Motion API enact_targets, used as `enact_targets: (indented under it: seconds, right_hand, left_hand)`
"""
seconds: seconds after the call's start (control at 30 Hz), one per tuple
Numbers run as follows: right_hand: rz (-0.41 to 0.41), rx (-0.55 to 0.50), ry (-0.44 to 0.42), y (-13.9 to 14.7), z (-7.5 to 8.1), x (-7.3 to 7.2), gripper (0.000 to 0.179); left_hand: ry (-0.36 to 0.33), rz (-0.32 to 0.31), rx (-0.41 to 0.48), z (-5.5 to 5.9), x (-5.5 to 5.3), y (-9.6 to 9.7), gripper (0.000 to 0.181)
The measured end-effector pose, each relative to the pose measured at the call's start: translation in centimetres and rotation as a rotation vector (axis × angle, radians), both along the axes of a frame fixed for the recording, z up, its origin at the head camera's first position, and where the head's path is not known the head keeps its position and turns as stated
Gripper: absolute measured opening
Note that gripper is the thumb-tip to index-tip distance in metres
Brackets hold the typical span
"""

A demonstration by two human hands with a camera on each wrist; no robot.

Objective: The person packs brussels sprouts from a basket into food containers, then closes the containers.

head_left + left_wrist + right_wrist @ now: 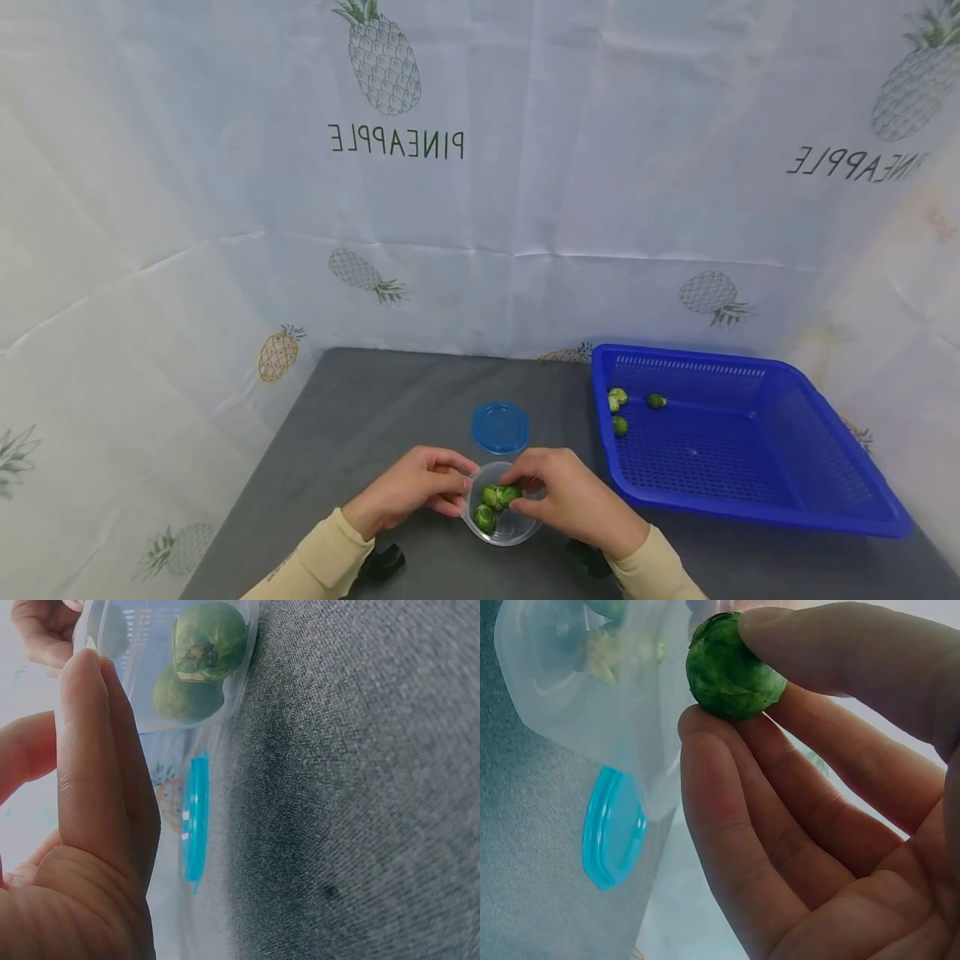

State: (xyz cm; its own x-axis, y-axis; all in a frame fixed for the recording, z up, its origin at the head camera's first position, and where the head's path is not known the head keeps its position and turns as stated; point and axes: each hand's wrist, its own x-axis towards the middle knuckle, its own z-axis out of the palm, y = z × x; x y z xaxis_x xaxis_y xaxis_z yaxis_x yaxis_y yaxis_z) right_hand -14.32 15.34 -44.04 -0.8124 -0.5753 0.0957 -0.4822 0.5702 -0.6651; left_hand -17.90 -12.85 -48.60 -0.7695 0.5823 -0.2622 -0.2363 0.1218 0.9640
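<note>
My left hand (416,490) pinches the rim of a round clear plastic bowl (512,533) between thumb and fingers, at the bowl's left side. Over the bowl's right side, my right hand (562,492) holds a green Brussels sprout (731,671) between thumb and fingertips. Below it, other Brussels sprouts (485,519) lie inside the bowl; the left wrist view shows them through the wall, one sprout (210,641) with its cut stem facing out. Just behind the bowl, a round blue lid (500,427) lies flat on the table.
A large blue plastic basket (757,512) stands to the right, with several sprouts (619,426) near its left wall. The grey tabletop (360,417) ends at a hanging sheet (525,200) printed with pineapples. Dark objects (384,562) sit by the wrists.
</note>
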Motion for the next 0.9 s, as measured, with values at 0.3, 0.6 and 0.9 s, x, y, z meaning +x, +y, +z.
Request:
enact_targets:
  seconds: [0.3,0.6,0.9]
  right_hand:
    - [0.037,0.055,0.019,-0.5,0.0,0.0,0.020]
    - [0.058,0.130,0.015,-0.9,0.0,0.3,0.019]
    - [0.060,0.167,0.058,-1.3,-0.2,0.8,0.018]
  left_hand:
    - [0.002,0.001,-0.006,0.2,-0.2,0.1,0.038]
    - [-0.004,-0.005,-0.002,0.3,-0.1,0.3,0.037]
    - [-0.005,-0.003,-0.011,0.1,0.1,0.1,0.038]
